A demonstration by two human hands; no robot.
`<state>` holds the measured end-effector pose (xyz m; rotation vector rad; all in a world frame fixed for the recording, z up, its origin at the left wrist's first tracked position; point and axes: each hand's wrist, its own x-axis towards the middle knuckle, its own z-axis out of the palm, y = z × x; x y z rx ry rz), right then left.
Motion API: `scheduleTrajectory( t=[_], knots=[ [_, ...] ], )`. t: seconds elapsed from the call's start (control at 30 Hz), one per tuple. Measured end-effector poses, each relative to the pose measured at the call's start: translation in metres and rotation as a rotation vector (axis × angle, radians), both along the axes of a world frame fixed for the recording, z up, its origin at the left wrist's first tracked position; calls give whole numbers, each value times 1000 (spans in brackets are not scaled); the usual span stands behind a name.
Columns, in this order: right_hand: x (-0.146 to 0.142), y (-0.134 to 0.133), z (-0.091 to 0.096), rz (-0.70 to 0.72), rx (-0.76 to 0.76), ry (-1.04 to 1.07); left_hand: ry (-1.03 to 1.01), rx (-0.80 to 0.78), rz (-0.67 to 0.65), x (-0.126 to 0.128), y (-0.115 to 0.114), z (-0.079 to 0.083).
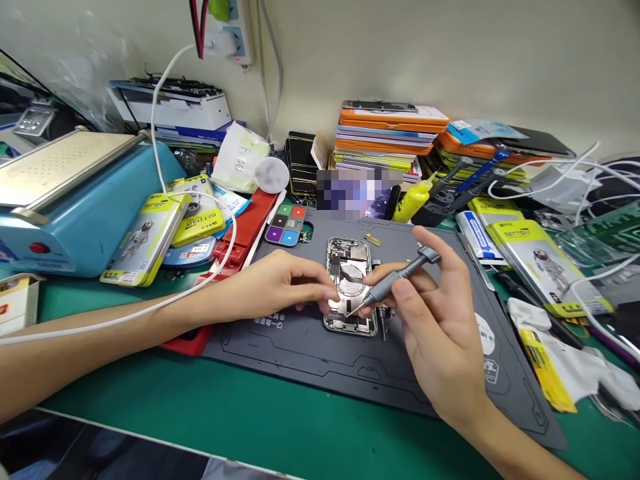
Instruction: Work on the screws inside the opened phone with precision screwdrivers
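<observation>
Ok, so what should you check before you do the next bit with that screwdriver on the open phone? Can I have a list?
1. Left hand steadies the opened phone at its left edge: ok.
2. Right hand grips the screwdriver like a pen: ok.
3. Screwdriver tip is seated in a screw head: cannot tell, too small to see.
4. Phone lies flat on the mat: ok.
5. White cable is kept away from the arms: not ok, it lies against the left forearm.
</observation>
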<state>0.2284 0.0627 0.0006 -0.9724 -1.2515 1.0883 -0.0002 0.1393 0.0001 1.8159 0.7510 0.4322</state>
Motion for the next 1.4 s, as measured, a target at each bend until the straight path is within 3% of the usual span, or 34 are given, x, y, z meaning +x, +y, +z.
scheduleTrajectory(
  t=[0.1,0.23,0.73,1.4],
  knots=[
    [-1,-5,-2,-31,152,-140,84,66,84,0,0,1],
    [-1,-6,-9,7,307,-282,98,64,63,-1,-1,1],
    [1,-3,-25,196,433,-486,199,82,13,1,-2,8],
    [3,-4,-28,169,541,-663,199,112,7,2,-3,4]
  ],
)
